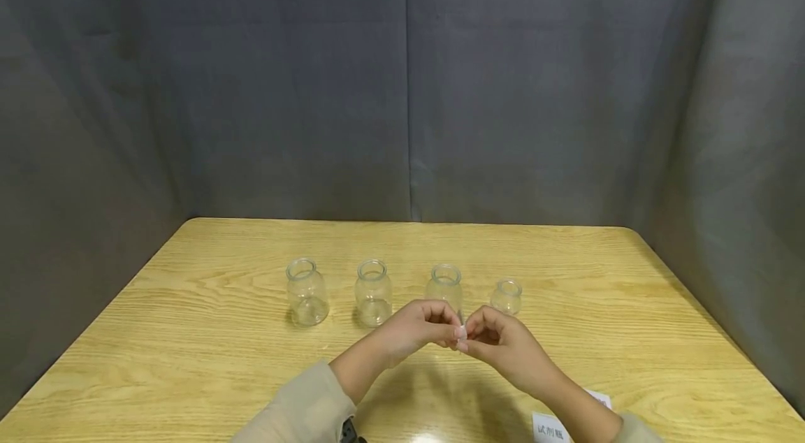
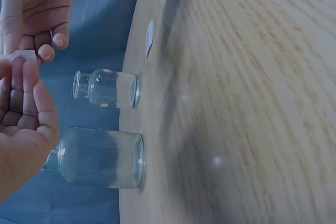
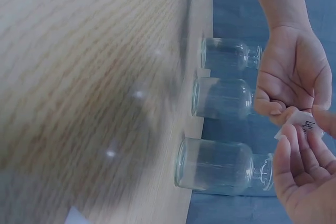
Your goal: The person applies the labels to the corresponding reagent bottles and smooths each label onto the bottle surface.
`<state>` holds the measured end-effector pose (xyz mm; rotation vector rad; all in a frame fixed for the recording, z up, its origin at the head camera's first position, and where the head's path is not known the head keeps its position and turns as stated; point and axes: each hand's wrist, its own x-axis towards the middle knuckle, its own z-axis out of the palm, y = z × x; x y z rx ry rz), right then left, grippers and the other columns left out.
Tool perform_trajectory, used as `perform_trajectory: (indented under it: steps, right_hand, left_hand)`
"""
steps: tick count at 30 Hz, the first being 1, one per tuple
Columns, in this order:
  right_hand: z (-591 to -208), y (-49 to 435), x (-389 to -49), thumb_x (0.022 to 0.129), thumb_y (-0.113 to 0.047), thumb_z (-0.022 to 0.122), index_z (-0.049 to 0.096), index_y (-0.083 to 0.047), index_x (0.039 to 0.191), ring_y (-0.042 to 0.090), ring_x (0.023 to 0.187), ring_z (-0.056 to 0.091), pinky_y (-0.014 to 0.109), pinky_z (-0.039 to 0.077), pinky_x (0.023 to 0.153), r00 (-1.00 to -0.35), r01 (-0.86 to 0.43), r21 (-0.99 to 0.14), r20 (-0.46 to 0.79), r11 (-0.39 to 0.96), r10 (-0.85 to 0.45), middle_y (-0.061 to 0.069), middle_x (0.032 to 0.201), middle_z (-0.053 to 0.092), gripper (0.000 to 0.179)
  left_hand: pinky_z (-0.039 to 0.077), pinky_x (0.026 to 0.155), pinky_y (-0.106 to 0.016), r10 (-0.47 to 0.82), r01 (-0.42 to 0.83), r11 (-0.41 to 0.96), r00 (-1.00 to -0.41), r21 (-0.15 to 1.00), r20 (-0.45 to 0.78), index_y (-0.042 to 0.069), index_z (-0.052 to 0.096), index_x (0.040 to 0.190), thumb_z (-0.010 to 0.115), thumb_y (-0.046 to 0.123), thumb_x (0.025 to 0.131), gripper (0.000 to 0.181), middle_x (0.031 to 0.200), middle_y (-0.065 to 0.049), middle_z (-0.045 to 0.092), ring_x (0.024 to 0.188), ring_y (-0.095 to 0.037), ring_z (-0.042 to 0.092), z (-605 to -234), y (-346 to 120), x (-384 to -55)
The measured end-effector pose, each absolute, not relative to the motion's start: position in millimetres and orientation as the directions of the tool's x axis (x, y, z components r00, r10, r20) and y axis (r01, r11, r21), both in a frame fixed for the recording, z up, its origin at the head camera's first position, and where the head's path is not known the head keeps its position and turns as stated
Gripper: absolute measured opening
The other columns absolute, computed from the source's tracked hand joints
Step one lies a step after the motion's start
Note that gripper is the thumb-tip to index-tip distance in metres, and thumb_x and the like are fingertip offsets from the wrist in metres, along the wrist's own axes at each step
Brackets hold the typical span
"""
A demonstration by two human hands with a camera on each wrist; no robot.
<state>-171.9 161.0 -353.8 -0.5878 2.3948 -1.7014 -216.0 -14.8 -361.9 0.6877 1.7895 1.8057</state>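
Observation:
In front of the jars, my left hand (image 1: 415, 331) and right hand (image 1: 509, 352) meet, raised above the table. Between them is a small white paper label (image 1: 462, 333), pinched between thumb and fingers on both sides. Dark marks show on the label (image 3: 306, 123) in the right wrist view. Behind the hands stands a clear glass jar (image 1: 446, 284), its lower part covered by them. Just right of it is a smaller glass jar (image 1: 506, 298), seen whole in the left wrist view.
Two more clear glass jars (image 1: 307, 296) (image 1: 374, 298) stand upright to the left, in the same row. White cards with printed characters (image 1: 550, 427) lie by the near edge under my right forearm. Grey cloth (image 1: 402, 80) walls the wooden table (image 1: 189, 359) at the back and sides.

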Motion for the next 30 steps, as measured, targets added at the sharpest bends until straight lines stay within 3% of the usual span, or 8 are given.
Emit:
perform_trajectory:
  steps: [6,14,17,23,30]
  right_hand:
    - [-353.5,162.9,-170.4,0.08,-0.01,0.06,0.049,0.002,0.09,0.02,0.073,0.052,0.033,0.047,0.068,-0.923,-0.207,-0.933,0.086,0.295,-0.374,0.009,0.08,0.051,0.019]
    - [-351.4,166.5,-167.2,0.081,0.0,0.055,0.046,0.002,0.108,0.021,0.068,0.052,0.031,0.048,0.068,-0.916,-0.25,-0.913,0.116,0.322,-0.384,0.008,0.074,0.047,0.028]
    - [-350.9,169.9,-165.8,0.082,-0.002,0.055,0.049,0.0,0.107,0.021,0.068,0.053,0.033,0.048,0.067,-0.91,-0.27,-0.902,0.124,0.337,-0.396,0.008,0.074,0.047,0.026]
    - [-349.4,174.8,-164.1,0.081,-0.008,0.058,0.054,-0.001,0.099,0.021,0.077,0.056,0.031,0.048,0.069,-0.907,-0.264,-0.908,0.118,0.326,-0.404,0.011,0.088,0.055,0.02]
    - [-347.7,185.6,-161.9,0.084,-0.011,0.055,0.053,0.001,0.104,0.021,0.087,0.056,0.028,0.046,0.075,-0.856,-0.28,-0.917,0.104,0.284,-0.507,0.013,0.097,0.056,0.023]
  left_hand:
    - [0.044,0.074,-0.03,0.667,0.028,0.037,-0.745,0.999,-0.004,-0.004,0.055,0.088,0.056,0.015,0.084,0.019,0.079,-0.004,0.056,0.076,-0.015,0.055,-361.2,-15.5,-213.8]
    - [0.046,0.073,-0.033,0.637,0.024,0.055,-0.77,0.998,-0.016,-0.003,0.054,0.091,0.053,0.013,0.086,0.016,0.082,-0.006,0.057,0.075,-0.018,0.056,-367.2,-16.5,-213.0]
    - [0.046,0.072,-0.033,0.627,0.03,0.06,-0.779,0.998,-0.014,-0.002,0.053,0.092,0.053,0.013,0.086,0.016,0.081,-0.007,0.057,0.074,-0.018,0.056,-368.2,-18.2,-212.1]
    - [0.047,0.07,-0.032,0.621,0.044,0.063,-0.783,0.997,-0.004,-0.003,0.052,0.09,0.052,0.011,0.086,0.014,0.081,-0.007,0.056,0.072,-0.018,0.056,-364.8,-21.1,-209.3]
    - [0.047,0.068,-0.032,0.638,0.081,0.094,-0.77,0.992,0.002,-0.003,0.052,0.087,0.052,0.007,0.086,0.009,0.077,-0.006,0.054,0.07,-0.017,0.055,-365.8,-22.9,-206.5]
